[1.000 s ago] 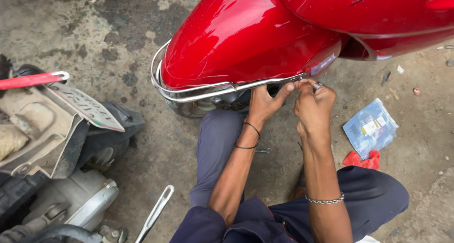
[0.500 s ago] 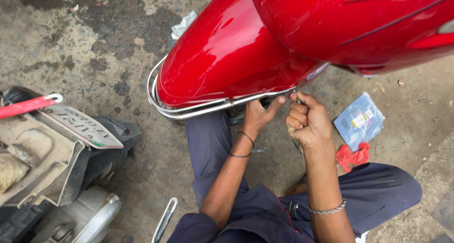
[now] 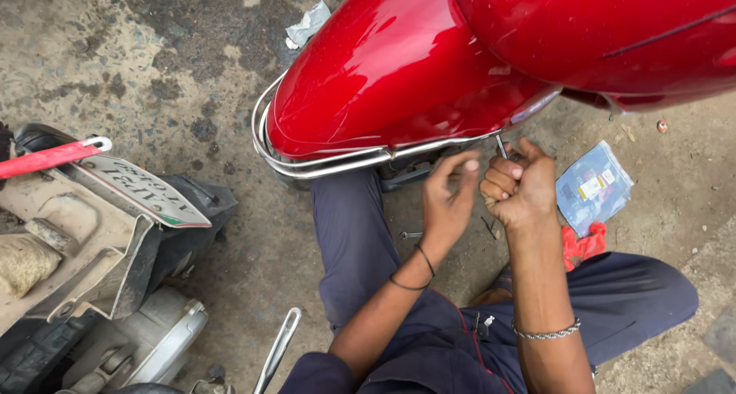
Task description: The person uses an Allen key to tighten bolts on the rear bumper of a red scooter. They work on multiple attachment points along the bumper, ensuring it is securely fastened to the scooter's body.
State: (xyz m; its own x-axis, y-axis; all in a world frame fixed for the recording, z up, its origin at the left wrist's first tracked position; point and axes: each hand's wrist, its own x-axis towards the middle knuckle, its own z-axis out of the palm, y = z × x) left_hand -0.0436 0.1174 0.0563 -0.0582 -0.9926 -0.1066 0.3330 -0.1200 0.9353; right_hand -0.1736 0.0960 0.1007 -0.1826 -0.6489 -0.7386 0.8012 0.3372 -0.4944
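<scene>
A glossy red scooter fender (image 3: 399, 80) with a chrome guard rail (image 3: 322, 164) along its lower edge fills the upper middle. My right hand (image 3: 521, 187) is clenched around a thin metal tool (image 3: 501, 145) whose tip points up at the fender's underside. My left hand (image 3: 448, 198) hovers just left of it, fingers spread and curled toward the chrome rail, holding nothing. I sit on the ground in dark blue trousers (image 3: 353, 241), my knees under the fender.
A second scooter's rear (image 3: 92, 248) with a number plate (image 3: 142, 191) and a red bar (image 3: 50, 156) lies at left. A clear plastic packet (image 3: 594, 187) and a red rag (image 3: 583, 244) lie at right. A chrome wrench (image 3: 277, 349) rests on stained concrete.
My view has shifted down and right. My left hand has drawn back from the fender's underside and opened. My right hand stays clenched on the tool near the rail.
</scene>
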